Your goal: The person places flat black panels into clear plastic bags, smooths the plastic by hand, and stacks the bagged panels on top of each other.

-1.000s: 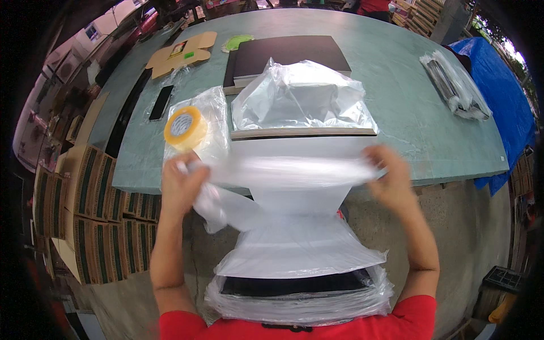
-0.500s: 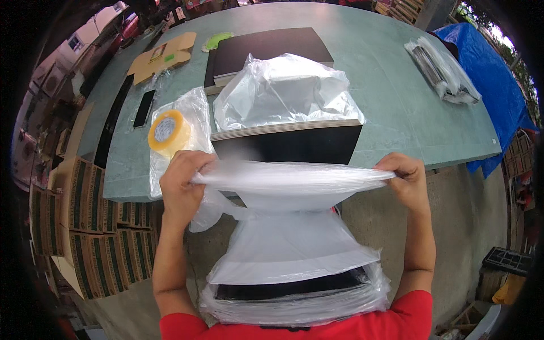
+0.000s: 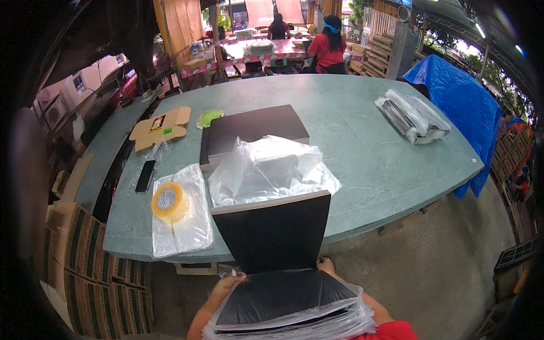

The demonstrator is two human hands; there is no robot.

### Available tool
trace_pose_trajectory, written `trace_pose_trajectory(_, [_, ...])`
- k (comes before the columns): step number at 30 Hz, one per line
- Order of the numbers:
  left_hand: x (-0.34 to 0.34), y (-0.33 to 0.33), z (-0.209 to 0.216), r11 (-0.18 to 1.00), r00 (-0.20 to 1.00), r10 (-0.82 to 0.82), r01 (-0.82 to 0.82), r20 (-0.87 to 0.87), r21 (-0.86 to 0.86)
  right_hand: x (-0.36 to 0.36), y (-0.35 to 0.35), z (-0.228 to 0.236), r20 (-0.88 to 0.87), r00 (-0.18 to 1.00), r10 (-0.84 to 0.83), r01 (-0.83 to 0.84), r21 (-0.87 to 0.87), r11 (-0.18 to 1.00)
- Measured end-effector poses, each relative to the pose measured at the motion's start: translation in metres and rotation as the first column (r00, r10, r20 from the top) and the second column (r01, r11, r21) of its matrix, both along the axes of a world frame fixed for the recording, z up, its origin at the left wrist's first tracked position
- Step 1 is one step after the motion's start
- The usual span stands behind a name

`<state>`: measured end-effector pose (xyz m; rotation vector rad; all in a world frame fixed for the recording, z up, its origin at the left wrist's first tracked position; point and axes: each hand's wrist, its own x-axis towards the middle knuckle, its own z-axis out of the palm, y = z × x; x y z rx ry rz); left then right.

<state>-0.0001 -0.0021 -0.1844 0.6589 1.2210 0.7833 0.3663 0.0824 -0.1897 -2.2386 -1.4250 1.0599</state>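
Note:
In front of me lies a stack of clear plastic bags (image 3: 340, 323), and a black sheet shows through the upper film. At the near-left corner of a black panel (image 3: 272, 235), my left hand (image 3: 229, 281) pinches the clear film. My right hand (image 3: 325, 265) is closed at the opposite corner, by the panel's right lower edge; what its fingers grip is partly hidden. The panel slopes down from the table edge and has a pale upper edge. Behind it, a crumpled clear plastic sheet (image 3: 272, 173) lies over part of a dark flat stack (image 3: 255, 133).
On the green table (image 3: 374, 175), a yellow tape roll (image 3: 170, 203) rests on a plastic-wrapped pack (image 3: 190, 238). A phone (image 3: 145, 176) and a cardboard piece (image 3: 161, 129) lie behind. Bagged dark items (image 3: 412, 116) sit far right. Cartons (image 3: 90, 294) stand lower left. Two people work beyond.
Both hands have come down and closer together from the wide-stretched plastic bag. A black sheet now shows beneath the film. The view has tilted up, bringing the far workers into sight.

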Motion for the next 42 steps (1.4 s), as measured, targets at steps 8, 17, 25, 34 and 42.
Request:
trace_pose_trajectory(8, [0.055,0.004,0.311,0.611,0.71,-0.635,0.702,-0.304,0.365,0.029,-0.005,0.279,-0.844,0.077,0.53,-0.759,0.296,0.58])
trace_pose_trajectory(17, [0.066,0.017,0.056,0.718,0.494,-0.449,0.696,-0.745,0.029,-0.022,-0.006,0.12,-0.5,0.299,0.813,-0.954,-0.127,0.273])
trace_pose_trajectory(25, [0.143,0.087,0.285,0.509,0.968,-0.138,0.252,-0.211,0.823,-0.069,0.01,0.258,-0.691,0.375,0.618,-0.533,0.385,0.754])
trace_pose_trajectory(34, [0.096,0.081,0.287,0.757,0.976,0.216,-0.175,0.011,0.629,-0.008,-0.001,0.241,-0.635,0.292,0.716,-0.802,0.245,0.544])
trace_pose_trajectory(42, [0.106,0.078,0.292,0.684,0.878,0.197,0.196,-0.436,0.703,-0.008,0.008,0.267,-0.633,0.439,0.638,-0.643,0.274,0.715])
